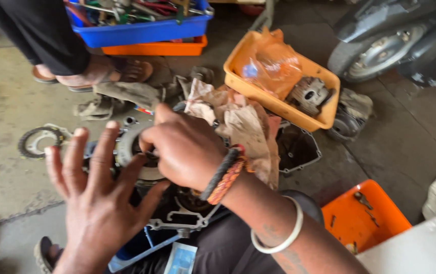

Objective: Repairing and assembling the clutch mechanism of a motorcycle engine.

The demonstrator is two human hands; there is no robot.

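My right hand (185, 149) at frame centre, fingers curled gripping the round metal clutch part (133, 152) on the engine casing (187, 215), my left hand (99, 195) lower left, fingers spread open against its rim, dirty rag (241, 127) just behind

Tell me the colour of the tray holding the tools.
Blue tray, stacked on an orange one; head view.

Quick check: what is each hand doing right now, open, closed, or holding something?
Left hand: open, fingers spread, against the round metal part.
Right hand: fingers curled on the same part's centre; firm grip cannot be told.
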